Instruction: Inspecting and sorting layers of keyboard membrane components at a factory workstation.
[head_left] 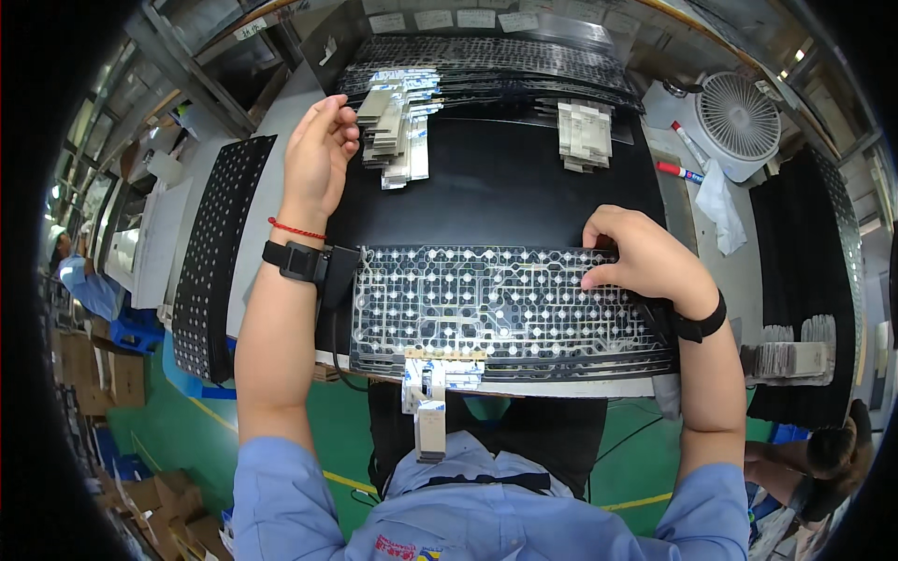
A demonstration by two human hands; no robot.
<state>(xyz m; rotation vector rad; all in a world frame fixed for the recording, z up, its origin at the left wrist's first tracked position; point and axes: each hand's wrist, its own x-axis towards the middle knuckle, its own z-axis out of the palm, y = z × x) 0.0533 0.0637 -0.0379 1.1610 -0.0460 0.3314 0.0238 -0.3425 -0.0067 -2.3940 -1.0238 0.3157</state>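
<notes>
A keyboard membrane sheet [440, 304], dark and clear with rows of pale dots and silvery traces, lies along the near edge of a black work surface [468, 178]. Its pale connector tail [430, 425] hangs over that edge, with blue-and-white liner at its root. My right hand [650, 262] is at the sheet's right end, thumb over the dots and index finger bent near the far edge, a gap between them. Raised at the far left, my left hand [320, 154] has loosely bent fingers and nothing visible in them. It is beside a fanned bundle of connector tails [398, 136].
More membrane sheets [496, 61] are piled at the back, with a second tail bundle [585, 136] at right. A white fan [739, 117], a red marker [678, 172] and a crumpled white cloth [720, 206] sit right. Dark dotted sheets [220, 252] lie left.
</notes>
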